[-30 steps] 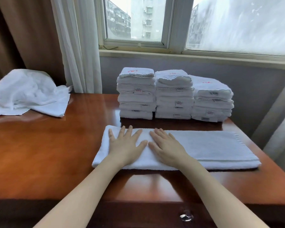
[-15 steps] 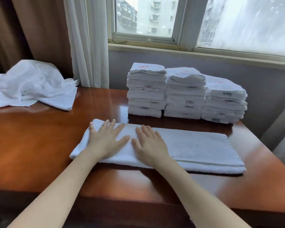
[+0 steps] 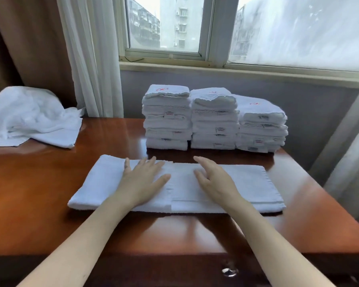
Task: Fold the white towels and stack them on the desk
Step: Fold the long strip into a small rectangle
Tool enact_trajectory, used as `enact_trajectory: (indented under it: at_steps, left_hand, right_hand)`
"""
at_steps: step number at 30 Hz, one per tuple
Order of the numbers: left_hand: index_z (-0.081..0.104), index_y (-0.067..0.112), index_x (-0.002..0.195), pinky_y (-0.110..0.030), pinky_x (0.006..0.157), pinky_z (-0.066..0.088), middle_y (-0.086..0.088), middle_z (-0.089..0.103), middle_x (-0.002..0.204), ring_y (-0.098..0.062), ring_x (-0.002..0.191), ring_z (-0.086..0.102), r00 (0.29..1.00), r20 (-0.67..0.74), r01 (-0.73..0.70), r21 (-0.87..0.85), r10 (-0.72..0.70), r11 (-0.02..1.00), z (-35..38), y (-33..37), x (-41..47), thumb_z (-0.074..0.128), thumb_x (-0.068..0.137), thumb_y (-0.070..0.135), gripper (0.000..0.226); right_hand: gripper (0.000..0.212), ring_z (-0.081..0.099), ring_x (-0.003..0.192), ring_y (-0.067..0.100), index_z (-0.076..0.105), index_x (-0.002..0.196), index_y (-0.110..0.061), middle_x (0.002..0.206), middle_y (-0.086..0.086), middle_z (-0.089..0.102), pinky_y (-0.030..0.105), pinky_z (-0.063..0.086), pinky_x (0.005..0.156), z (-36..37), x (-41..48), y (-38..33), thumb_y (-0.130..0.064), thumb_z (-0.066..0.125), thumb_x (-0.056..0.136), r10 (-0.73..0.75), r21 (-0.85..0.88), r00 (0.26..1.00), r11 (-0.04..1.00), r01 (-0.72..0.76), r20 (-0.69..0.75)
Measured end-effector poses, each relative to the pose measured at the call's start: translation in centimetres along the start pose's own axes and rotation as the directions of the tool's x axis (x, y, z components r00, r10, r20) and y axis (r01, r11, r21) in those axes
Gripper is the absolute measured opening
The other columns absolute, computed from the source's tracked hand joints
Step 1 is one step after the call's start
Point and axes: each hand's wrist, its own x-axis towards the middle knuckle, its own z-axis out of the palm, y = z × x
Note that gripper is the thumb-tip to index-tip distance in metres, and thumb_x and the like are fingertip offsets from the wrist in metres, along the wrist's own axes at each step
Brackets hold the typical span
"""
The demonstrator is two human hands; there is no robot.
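Three stacks (image 3: 214, 121) of folded white towels stand side by side at the back of the counter (image 3: 39, 193), under the window (image 3: 166, 23). The left and middle stacks are about level; the right one is lower. Small labels show on several folded edges, and there are red marks on the top towels, too small to read.

One long towel (image 3: 253, 183) lies in front of the stacks, folded into a flat strip that runs left to right, near the counter's front edge.

Left hand (image 3: 142, 181): palm down on the left half of the strip, fingers (image 3: 140, 165) straight and slightly spread, thumb out to the right, pressing flat.

Right hand (image 3: 214, 181): over the middle of the strip, tilted onto its outer edge, fingers (image 3: 202, 162) loosely extended and gripping nothing. Motion blur; cannot tell whether it touches the cloth.

Both hands are apart, with bare towel between them.

One loose heap (image 3: 29, 117) of unfolded white towels sits at the far left of the counter, beside the sheer curtain (image 3: 91, 54). A metal drawer knob (image 3: 229, 271) shows below the front edge.
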Motion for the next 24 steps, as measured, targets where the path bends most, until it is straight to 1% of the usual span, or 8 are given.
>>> enact_trajectory:
  at_steps: [2, 6, 10, 14, 16, 19, 22, 24]
  left_hand:
    - [0.023, 0.040, 0.154, -0.050, 0.118, -0.015, 0.010, 0.014, 0.164, -0.008, 0.151, 0.001, 0.997, -0.013, -0.080, -0.067, 0.079, 0.995, 0.2, 3.2, 0.3, 0.024, 0.098, 0.061, 0.060]
    - [0.025, 0.035, 0.155, -0.044, 0.123, -0.006, 0.007, 0.016, 0.164, -0.010, 0.152, 0.003, 0.976, -0.008, -0.219, -0.101, 0.219, 0.971, 0.7, 8.7, 1.2, 0.030, 0.101, 0.056, 0.058]
    - [0.025, 0.030, 0.155, -0.037, 0.123, 0.006, 0.002, 0.015, 0.165, -0.015, 0.152, 0.007, 0.935, 0.040, -0.349, -0.072, 0.352, 0.934, 2.0, 12.9, 2.1, 0.032, 0.103, 0.051, 0.057]
    - [0.028, 0.028, 0.154, -0.034, 0.120, 0.010, 0.002, 0.016, 0.164, -0.015, 0.151, 0.009, 0.886, 0.102, -0.447, -0.070, 0.452, 0.892, 3.6, 16.0, 2.7, 0.032, 0.104, 0.045, 0.053]
    - [0.027, 0.027, 0.154, -0.040, 0.122, 0.007, -0.001, 0.015, 0.165, -0.018, 0.152, 0.009, 0.863, 0.118, -0.492, -0.017, 0.490, 0.870, 4.5, 16.9, 2.9, 0.029, 0.105, 0.041, 0.051]
    - [0.022, 0.028, 0.156, -0.044, 0.122, 0.004, 0.000, 0.010, 0.165, -0.018, 0.152, 0.005, 0.862, 0.101, -0.502, 0.038, 0.496, 0.864, 5.6, 17.1, 3.1, 0.024, 0.106, 0.040, 0.051]
    - [0.023, 0.029, 0.155, -0.042, 0.122, 0.003, 0.002, 0.011, 0.165, -0.016, 0.152, 0.005, 0.859, 0.071, -0.509, 0.010, 0.507, 0.861, 6.0, 16.9, 3.3, 0.026, 0.105, 0.040, 0.052]
    - [0.024, 0.030, 0.155, -0.038, 0.122, 0.002, 0.005, 0.016, 0.164, -0.012, 0.151, 0.007, 0.866, 0.041, -0.495, -0.069, 0.498, 0.866, 6.0, 16.8, 3.2, 0.031, 0.104, 0.041, 0.053]
  right_hand:
    - [0.047, 0.036, 0.139, 0.007, 0.044, 0.147, -0.027, 0.151, -0.010, 0.042, 0.023, 0.031, 0.105, -1.9, -0.6, 1.5, -0.026, 0.048, 0.100, 0.045, 0.000, 0.997, 0.999, -0.045, -0.061]
    - [0.049, 0.037, 0.139, 0.012, 0.046, 0.146, -0.022, 0.149, -0.004, 0.046, 0.029, 0.031, 0.111, -5.0, -2.1, 4.8, -0.020, 0.050, 0.097, 0.155, -0.049, 0.975, 0.985, -0.165, -0.161]
    - [0.053, 0.036, 0.138, 0.021, 0.040, 0.149, -0.024, 0.150, -0.002, 0.044, 0.038, 0.035, 0.110, -6.9, -3.7, 8.1, -0.025, 0.048, 0.097, 0.310, -0.165, 0.932, 0.925, -0.342, -0.189]
    - [0.060, 0.034, 0.139, 0.024, 0.029, 0.153, -0.021, 0.152, 0.001, 0.041, 0.037, 0.026, 0.111, -7.1, -4.6, 9.8, -0.036, 0.045, 0.097, 0.419, -0.223, 0.885, 0.860, -0.458, -0.205]
    - [0.061, 0.036, 0.138, 0.024, 0.029, 0.153, -0.021, 0.150, 0.001, 0.044, 0.038, 0.024, 0.113, -6.9, -4.9, 10.2, -0.039, 0.045, 0.097, 0.412, -0.213, 0.888, 0.867, -0.452, -0.207]
    - [0.056, 0.045, 0.132, 0.021, 0.039, 0.148, -0.024, 0.142, -0.003, 0.053, 0.037, 0.028, 0.112, -6.9, -5.1, 10.5, -0.035, 0.052, 0.095, 0.352, -0.148, 0.908, 0.909, -0.389, -0.225]
    - [0.053, 0.052, 0.127, 0.020, 0.048, 0.142, -0.023, 0.137, -0.005, 0.058, 0.036, 0.033, 0.110, -7.1, -5.0, 10.3, -0.020, 0.060, 0.090, 0.326, -0.010, 0.919, 0.942, -0.336, -0.220]
    - [0.054, 0.054, 0.123, 0.015, 0.052, 0.139, -0.022, 0.133, -0.005, 0.060, 0.028, 0.039, 0.104, -7.4, -5.0, 10.0, -0.012, 0.062, 0.086, 0.325, 0.130, 0.922, 0.944, -0.303, -0.210]
